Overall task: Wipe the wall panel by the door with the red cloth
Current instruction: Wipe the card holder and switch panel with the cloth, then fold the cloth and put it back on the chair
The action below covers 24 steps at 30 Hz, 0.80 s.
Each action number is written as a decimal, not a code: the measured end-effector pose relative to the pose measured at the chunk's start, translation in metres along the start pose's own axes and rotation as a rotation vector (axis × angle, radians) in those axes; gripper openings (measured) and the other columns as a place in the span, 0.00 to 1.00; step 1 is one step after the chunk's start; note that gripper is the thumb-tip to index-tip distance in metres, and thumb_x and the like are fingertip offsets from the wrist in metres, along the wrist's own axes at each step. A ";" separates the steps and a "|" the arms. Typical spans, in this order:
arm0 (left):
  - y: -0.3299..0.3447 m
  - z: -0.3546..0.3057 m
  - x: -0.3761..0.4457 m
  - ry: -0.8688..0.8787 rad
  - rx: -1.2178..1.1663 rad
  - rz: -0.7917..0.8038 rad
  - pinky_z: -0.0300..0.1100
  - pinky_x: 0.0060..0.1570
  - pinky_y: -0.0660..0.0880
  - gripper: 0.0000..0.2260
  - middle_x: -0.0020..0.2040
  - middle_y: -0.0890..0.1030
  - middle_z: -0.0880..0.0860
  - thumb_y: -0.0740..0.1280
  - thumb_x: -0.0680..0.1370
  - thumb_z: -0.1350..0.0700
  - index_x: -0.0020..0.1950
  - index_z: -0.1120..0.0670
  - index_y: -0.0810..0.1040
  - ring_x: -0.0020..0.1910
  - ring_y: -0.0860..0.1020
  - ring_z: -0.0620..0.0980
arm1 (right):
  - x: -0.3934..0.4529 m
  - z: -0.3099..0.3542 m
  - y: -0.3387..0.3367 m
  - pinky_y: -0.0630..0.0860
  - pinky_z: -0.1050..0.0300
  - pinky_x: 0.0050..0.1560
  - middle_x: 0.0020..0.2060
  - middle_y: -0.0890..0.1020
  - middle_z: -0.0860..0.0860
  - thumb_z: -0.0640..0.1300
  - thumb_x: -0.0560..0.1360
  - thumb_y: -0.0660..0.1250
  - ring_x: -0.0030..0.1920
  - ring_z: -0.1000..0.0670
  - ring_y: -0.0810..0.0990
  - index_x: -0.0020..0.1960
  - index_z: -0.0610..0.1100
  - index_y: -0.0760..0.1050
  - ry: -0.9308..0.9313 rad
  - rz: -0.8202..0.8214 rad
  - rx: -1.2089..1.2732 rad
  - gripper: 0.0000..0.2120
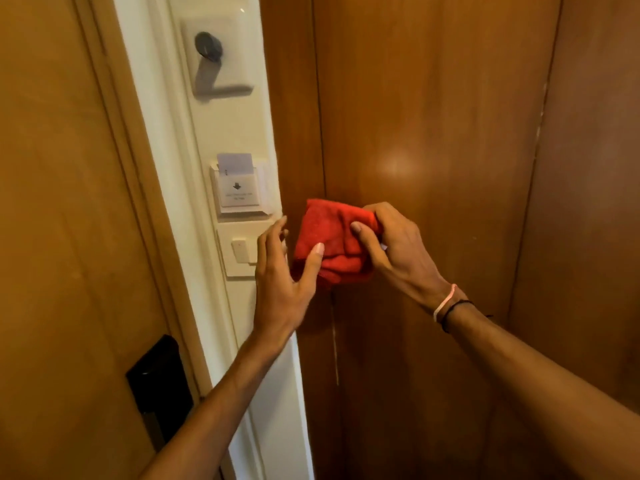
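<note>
A bunched red cloth [330,242] hangs in front of the brown wooden wall panel [433,133], at the panel's left edge next to the white strip. My right hand [391,251] grips the cloth from the right, thumb pressed on its front. My left hand [282,271] is beside it with fingers spread, and its thumb tip touches the cloth's lower left corner. Whether the cloth touches the panel cannot be told.
A white wall strip [242,133] carries a key-card holder [239,190] with a card in it, a light switch [240,251] below and a dark knob [207,46] above. The wooden door [59,202] at left has a black lock plate [159,375].
</note>
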<state>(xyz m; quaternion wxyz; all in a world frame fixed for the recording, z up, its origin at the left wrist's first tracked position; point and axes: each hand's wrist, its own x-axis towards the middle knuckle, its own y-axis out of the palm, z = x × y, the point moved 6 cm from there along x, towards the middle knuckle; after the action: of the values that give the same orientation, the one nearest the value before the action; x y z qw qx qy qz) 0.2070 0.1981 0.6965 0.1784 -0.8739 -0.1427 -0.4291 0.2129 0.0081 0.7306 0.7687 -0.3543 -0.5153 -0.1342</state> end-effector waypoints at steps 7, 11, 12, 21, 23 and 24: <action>0.069 -0.007 -0.031 -0.203 -0.431 0.329 0.43 0.48 0.82 0.09 0.49 0.86 0.57 0.68 0.78 0.54 0.55 0.56 0.82 0.49 0.84 0.51 | -0.050 -0.027 -0.046 0.75 0.59 0.34 0.36 0.80 0.52 0.51 0.82 0.66 0.34 0.58 0.77 0.52 0.44 0.75 0.225 0.061 0.195 0.10; 0.101 -0.004 -0.068 -0.337 -0.490 0.443 0.34 0.45 0.79 0.09 0.49 0.87 0.50 0.69 0.77 0.56 0.57 0.55 0.83 0.49 0.85 0.45 | -0.091 -0.057 -0.057 0.78 0.52 0.37 0.38 0.81 0.47 0.48 0.80 0.70 0.37 0.53 0.80 0.49 0.43 0.78 0.449 0.127 0.336 0.08; 0.108 -0.001 -0.079 -0.388 -0.502 0.466 0.33 0.44 0.79 0.10 0.50 0.87 0.49 0.70 0.77 0.57 0.57 0.55 0.83 0.49 0.85 0.45 | -0.103 -0.064 -0.058 0.78 0.57 0.33 0.38 0.81 0.49 0.48 0.79 0.71 0.35 0.54 0.80 0.48 0.43 0.78 0.496 0.145 0.355 0.08; 0.177 0.060 -0.223 -0.919 -0.396 0.730 0.45 0.41 0.75 0.09 0.37 0.81 0.53 0.73 0.73 0.58 0.50 0.61 0.81 0.38 0.79 0.50 | -0.277 -0.137 -0.032 0.62 0.64 0.18 0.27 0.77 0.48 0.47 0.76 0.74 0.18 0.51 0.68 0.50 0.39 0.79 1.131 0.319 0.473 0.12; 0.189 0.080 -0.265 -1.035 -0.358 0.751 0.45 0.39 0.79 0.07 0.33 0.81 0.48 0.74 0.72 0.58 0.48 0.57 0.80 0.35 0.80 0.46 | -0.332 -0.150 -0.020 0.61 0.67 0.19 0.30 0.77 0.48 0.45 0.74 0.76 0.19 0.55 0.69 0.50 0.42 0.77 1.345 0.340 0.525 0.10; 0.195 0.091 -0.290 -1.097 -0.339 0.753 0.46 0.40 0.81 0.09 0.33 0.81 0.48 0.75 0.71 0.59 0.50 0.57 0.80 0.36 0.81 0.45 | -0.362 -0.155 -0.013 0.63 0.67 0.20 0.29 0.77 0.50 0.44 0.74 0.77 0.20 0.56 0.70 0.47 0.44 0.76 1.457 0.354 0.550 0.10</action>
<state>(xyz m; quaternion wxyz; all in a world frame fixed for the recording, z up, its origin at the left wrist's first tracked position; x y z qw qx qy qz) 0.1779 0.0352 0.3758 0.0782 -0.9707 0.1702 0.1503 0.1567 -0.1642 0.3807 0.9818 -0.0516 0.1659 -0.0762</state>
